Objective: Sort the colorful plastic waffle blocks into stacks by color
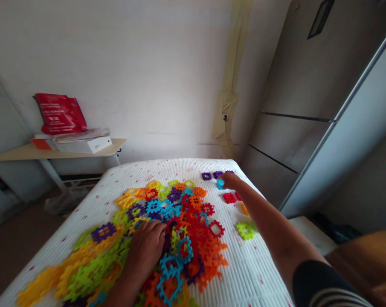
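Note:
A big heap of interlocking plastic tiles in yellow, green, orange, red, blue and purple covers a white ribbed mat. My left hand rests palm down on the heap, fingers curled among the pieces; what they grip is hidden. My right hand reaches to the mat's far right corner and pinches a cyan tile. Purple tiles lie just beyond it. Red tiles and a green tile lie beside my forearm.
A grey refrigerator stands close on the right. At the left a low shelf carries a white box and a red bag. A white wall is behind the mat. A wooden surface shows at the bottom right.

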A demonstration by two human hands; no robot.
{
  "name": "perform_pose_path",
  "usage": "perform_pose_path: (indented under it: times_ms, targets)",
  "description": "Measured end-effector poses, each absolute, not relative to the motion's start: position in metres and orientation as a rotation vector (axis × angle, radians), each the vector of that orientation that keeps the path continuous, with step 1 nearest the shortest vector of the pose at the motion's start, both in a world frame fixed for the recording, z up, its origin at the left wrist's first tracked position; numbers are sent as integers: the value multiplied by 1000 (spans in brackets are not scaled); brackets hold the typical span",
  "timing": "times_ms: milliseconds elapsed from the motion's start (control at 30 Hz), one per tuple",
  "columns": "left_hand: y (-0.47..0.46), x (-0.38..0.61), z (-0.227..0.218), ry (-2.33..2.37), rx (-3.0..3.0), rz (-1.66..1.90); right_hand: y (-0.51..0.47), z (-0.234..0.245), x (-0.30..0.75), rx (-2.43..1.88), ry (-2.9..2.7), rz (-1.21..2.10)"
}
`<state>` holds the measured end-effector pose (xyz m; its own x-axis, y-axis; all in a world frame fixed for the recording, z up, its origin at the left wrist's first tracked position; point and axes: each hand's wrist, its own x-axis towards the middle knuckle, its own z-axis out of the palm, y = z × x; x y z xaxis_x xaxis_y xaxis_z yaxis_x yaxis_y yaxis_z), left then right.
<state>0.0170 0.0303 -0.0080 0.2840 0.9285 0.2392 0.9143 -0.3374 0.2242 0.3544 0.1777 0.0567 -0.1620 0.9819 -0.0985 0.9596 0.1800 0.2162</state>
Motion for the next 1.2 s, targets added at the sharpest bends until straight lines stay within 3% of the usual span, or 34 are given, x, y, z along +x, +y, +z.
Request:
perform_pose_path:
  times_ms: [900,1200]
  targets:
    - [28,21,-4,1834,2408,482,194,39,346,1784,2267,61]
    - [27,17,-6,1793,2368,634,114,48,300,1667,2687,111]
